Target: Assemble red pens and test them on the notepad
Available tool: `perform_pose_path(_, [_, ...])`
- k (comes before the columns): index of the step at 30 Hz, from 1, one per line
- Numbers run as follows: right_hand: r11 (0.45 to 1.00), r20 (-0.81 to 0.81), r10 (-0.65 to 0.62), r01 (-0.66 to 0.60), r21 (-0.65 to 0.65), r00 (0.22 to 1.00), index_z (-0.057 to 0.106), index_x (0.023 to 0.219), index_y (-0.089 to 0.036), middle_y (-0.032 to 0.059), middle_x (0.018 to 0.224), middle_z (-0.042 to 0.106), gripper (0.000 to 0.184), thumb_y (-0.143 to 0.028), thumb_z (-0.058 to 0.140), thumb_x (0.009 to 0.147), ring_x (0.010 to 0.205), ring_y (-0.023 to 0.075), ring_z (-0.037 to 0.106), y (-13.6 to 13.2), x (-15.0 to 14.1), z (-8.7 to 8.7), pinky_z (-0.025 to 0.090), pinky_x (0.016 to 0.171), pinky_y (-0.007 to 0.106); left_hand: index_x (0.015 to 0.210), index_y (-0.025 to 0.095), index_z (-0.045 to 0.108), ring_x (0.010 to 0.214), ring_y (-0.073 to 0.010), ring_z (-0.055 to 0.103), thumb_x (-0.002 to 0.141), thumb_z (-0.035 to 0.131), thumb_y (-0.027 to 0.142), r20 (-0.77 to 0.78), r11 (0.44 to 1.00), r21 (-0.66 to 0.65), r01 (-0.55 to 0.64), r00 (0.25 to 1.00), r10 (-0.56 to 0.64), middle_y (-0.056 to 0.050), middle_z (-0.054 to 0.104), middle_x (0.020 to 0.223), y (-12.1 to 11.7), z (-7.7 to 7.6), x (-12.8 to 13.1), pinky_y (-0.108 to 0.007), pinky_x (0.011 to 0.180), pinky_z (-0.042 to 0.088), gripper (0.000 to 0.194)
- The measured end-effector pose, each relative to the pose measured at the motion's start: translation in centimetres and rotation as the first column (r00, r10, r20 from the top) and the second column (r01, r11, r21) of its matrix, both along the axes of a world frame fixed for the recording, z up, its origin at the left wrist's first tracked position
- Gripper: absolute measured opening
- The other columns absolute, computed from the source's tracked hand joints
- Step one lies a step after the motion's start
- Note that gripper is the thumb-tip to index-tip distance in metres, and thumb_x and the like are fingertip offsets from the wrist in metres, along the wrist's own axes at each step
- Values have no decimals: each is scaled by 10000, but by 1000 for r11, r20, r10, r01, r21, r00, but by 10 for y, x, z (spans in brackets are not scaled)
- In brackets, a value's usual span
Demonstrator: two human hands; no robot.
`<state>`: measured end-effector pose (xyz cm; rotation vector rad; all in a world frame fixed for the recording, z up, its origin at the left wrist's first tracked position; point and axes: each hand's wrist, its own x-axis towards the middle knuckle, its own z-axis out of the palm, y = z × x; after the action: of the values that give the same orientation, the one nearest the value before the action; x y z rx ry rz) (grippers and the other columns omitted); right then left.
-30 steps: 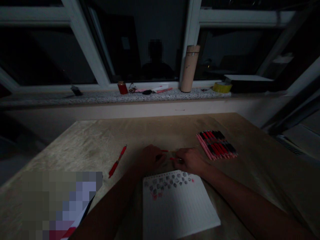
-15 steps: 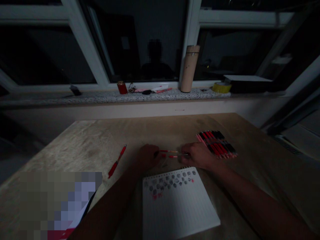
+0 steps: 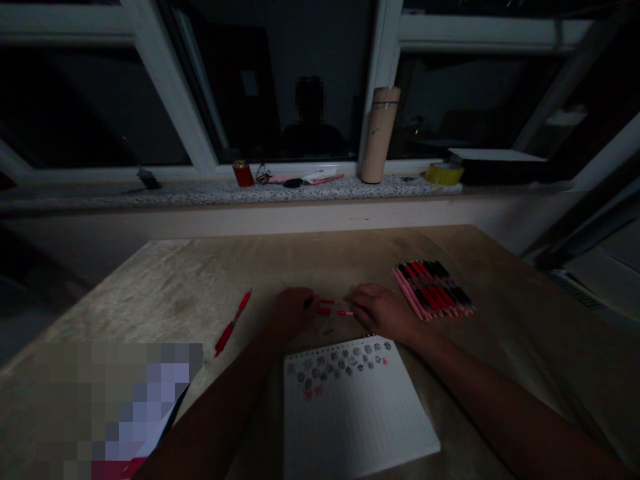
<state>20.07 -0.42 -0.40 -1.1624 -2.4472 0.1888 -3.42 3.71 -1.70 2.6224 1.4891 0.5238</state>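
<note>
Resting left hand (image 3: 293, 312) curled, right hand (image 3: 379, 311) half-open, beside 3 red pieces (image 3: 324, 311); unable to tell either grip. Counting 1 notebook (image 3: 357, 420), 1 separate red pen (image 3: 229, 331), 1 pen row (image 3: 435, 290).

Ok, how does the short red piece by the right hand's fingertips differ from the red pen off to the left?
Size: the red piece looks much shorter than the red pen. Pose: the red piece lies nearly crosswise, while the red pen slants, its far end to the right. Place: the red piece is between the hands; the red pen lies apart, left of the left hand. Both show red.
</note>
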Motion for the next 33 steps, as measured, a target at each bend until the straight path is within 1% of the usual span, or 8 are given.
perform_pose_path(8, [999,-116,47,-46,14,992,641,963,-177,74,948,611,174,-180,520,836,916,181,539,1,4,-3,418,835,323,655,160,574,575,-133,465,849,433,364,94,1000,-8,-24,995,25,-17,553,620,-4,5,0,-262,578,310,314])
perform_pose_path(10, [998,-107,65,-64,13,992,657,913,-182,72,943,601,143,-208,538,838,909,179,538,0,3,-2,417,826,320,726,158,595,650,-146,494,822,490,345,105,999,28,41,994,-44,-29,578,695,-10,11,5,-268,628,341,235])
perform_pose_path(13, [998,-70,65,-65,7,995,677,872,-189,71,953,588,141,-239,548,844,904,178,535,-1,1,-1,413,819,318,851,163,628,783,-173,511,834,498,345,29,964,64,258,965,-260,-55,592,819,-20,18,15,-300,740,365,224])
perform_pose_path(16, [998,-42,61,-61,3,997,682,871,-195,71,974,578,129,-224,563,831,919,183,525,-1,-1,-1,410,821,320,906,184,639,844,-192,506,844,496,340,-53,935,63,349,937,-346,-62,588,885,-25,17,27,-330,791,357,221])
perform_pose_path(22, [995,-25,100,-99,10,995,668,780,-171,73,964,581,108,-161,563,804,922,184,513,0,-1,-1,400,828,314,832,190,658,827,-196,502,863,476,299,-108,930,31,365,927,-360,-61,570,840,-21,9,33,-349,777,348,214])
perform_pose_path(26, [996,-32,93,-93,-8,995,658,747,-163,76,932,586,98,-148,567,782,902,185,520,2,4,0,400,823,320,779,176,645,825,-194,500,836,512,300,-95,939,45,341,937,-335,-64,562,832,-21,12,27,-342,773,349,190])
perform_pose_path(29, [993,-121,103,-108,-37,987,644,777,-165,76,939,592,58,-183,589,775,908,183,531,3,7,0,404,832,323,806,163,636,807,-188,502,830,520,335,-28,939,78,334,943,-333,-63,568,822,-22,16,24,-332,760,361,210])
perform_pose_path(33, [982,-435,4,-85,-168,900,622,845,-160,60,890,608,157,-305,572,815,881,168,555,9,12,-6,420,809,306,809,152,628,796,-174,513,846,491,372,151,951,116,287,941,-302,-60,582,801,-14,14,20,-315,752,387,262])
